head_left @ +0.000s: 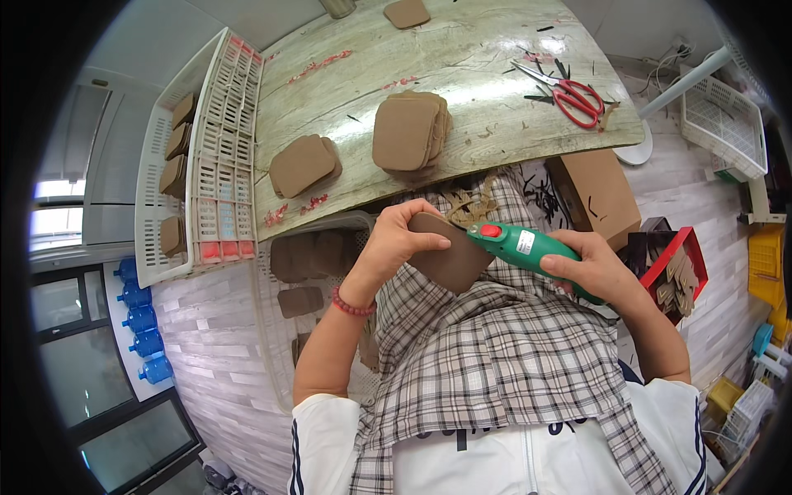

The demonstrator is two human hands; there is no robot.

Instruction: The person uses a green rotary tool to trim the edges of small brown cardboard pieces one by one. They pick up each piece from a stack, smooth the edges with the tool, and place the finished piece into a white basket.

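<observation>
My left hand grips a brown pad with rounded corners, thumb on its face, over my lap. Closed around a green handheld electric cutter with a red switch is my right hand. The cutter's front end meets the pad's upper edge; the blade itself is too small to make out. Thin brown trimmings lie on the checked apron just beyond the pad. On the table, a tall pile of similar pads stands beside a lower pile.
Red-handled scissors and dark scraps lie at the table's right. White slatted crates holding pads stand to the left. Another crate with pads sits by my left arm. A cardboard box and a red-edged bin are at right.
</observation>
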